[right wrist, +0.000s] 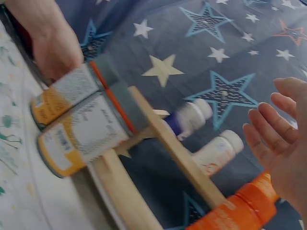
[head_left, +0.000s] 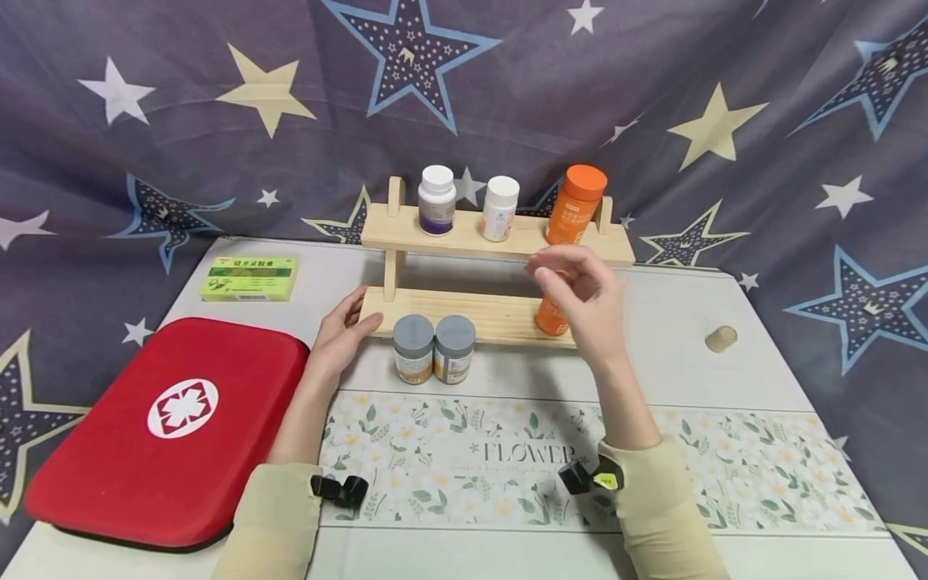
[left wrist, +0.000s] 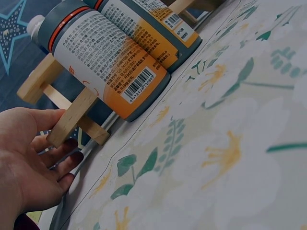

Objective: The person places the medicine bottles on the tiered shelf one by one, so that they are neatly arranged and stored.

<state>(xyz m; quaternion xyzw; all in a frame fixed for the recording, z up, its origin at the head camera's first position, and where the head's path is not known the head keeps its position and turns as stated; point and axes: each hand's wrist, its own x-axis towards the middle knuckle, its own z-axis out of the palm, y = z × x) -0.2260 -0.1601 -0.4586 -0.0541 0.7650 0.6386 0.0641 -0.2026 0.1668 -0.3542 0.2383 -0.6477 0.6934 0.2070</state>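
Note:
My left hand [head_left: 339, 334] holds the left end of the lower board of a two-tier wooden shelf [head_left: 500, 312], thumb on one side and fingers on the other. My right hand [head_left: 590, 302] is raised before the shelf's right side, fingers loosely bent around nothing. Behind it an orange bottle [head_left: 551, 316] stands on the lower board, partly hidden. Another orange bottle [head_left: 576, 205] stands on the upper board, right of a small white bottle [head_left: 499, 211] and a white-capped bottle with a purple label [head_left: 437, 201]. Two grey-lidded jars [head_left: 413, 350] [head_left: 454, 350] stand on the table before the shelf.
A red first-aid case [head_left: 239, 403] lies at the left, with a green-yellow medicine box [head_left: 249, 279] behind it. A small beige cylinder [head_left: 721, 339] lies at the right. A starry curtain [head_left: 507, 97] hangs directly behind the shelf. Flower-printed cloth [head_left: 529, 491] covers the table front.

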